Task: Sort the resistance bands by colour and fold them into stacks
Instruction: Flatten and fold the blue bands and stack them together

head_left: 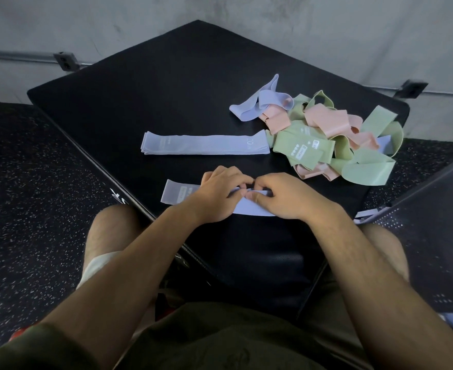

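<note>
On black matte pad: left hand, right hand, fingers curled, pinching flat lilac band (smooth strip).

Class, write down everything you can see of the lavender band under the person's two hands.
The lavender band is a flat, wide strip of soft, matte, stretchy-looking material with pale print near its left end. It lies lengthwise on the black padded surface, apart from the flat lavender stack beyond it. The left hand and right hand cover its middle, fingertips pinching a raised fold there. Its right end is hidden under the right hand.
</note>
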